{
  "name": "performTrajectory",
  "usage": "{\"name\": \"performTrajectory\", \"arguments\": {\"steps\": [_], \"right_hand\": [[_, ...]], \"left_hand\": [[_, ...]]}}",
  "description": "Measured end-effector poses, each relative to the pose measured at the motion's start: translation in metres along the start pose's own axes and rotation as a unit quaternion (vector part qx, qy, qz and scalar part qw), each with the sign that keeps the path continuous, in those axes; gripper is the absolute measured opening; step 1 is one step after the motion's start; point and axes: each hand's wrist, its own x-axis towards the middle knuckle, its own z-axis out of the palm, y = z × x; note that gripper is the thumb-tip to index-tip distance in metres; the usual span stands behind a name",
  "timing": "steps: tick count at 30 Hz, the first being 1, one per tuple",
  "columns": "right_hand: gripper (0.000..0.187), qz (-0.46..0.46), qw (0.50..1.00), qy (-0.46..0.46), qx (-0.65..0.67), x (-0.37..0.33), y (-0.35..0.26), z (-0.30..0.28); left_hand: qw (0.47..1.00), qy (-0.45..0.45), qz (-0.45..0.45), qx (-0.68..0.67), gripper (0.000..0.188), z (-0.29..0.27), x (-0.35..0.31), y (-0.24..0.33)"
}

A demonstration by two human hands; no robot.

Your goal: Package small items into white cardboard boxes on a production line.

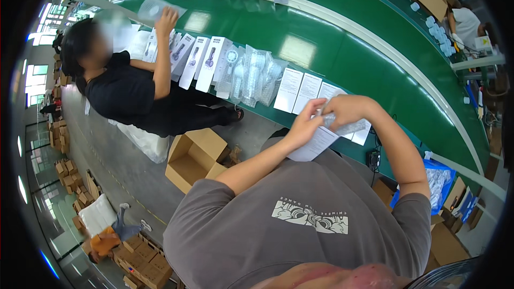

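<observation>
1. Currently, the left hand (302,128) grips the white box (315,147) near its upper end, in front of the chest.
2. The right hand (348,111) has its bent fingers closed on the clear bubble wrap (352,127), just beside that box.
3. Beyond, printed cartons (289,90) lie beside bubble-wrapped pieces (250,77) along the green bench (342,56).

Noted on green bench (364,72): row of white printed boxes (213,56) along near edge; bubble-wrapped items (251,75) just beside; white cartons (289,91) next to these. On grey floor (144,182): open cardboard box (184,171), white wrapped bundle (142,142) near it.
</observation>
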Motion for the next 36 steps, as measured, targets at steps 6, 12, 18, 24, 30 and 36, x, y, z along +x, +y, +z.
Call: {"name": "performTrajectory", "arguments": {"steps": [6,12,18,24,30,36], "right_hand": [[0.033,-0.051,0.964,0.200,0.171,-0.001,0.006,-0.005],[0.021,0.033,0.985,0.113,0.128,0.019,0.025,0.055],[0.026,-0.086,0.834,0.496,0.228,-0.031,0.050,0.123],[0.020,0.181,0.537,0.699,0.436,-0.241,0.162,0.233],[0.028,0.655,0.376,0.645,0.114,-0.481,0.341,0.497],[0.033,0.689,0.514,0.509,0.039,-0.446,0.414,0.564]], "left_hand": [[0.986,0.057,-0.065,-0.140,0.061,-0.018,-0.017,0.012],[0.984,-0.001,-0.113,-0.138,0.069,-0.017,-0.004,-0.007],[0.996,0.030,-0.071,0.042,0.068,-0.019,0.005,-0.058],[0.996,-0.054,-0.006,0.075,0.081,0.076,0.042,-0.032],[0.988,-0.005,-0.129,0.081,0.077,0.146,0.038,-0.076],[0.980,-0.003,-0.094,0.173,0.070,0.239,0.012,-0.096]]}}
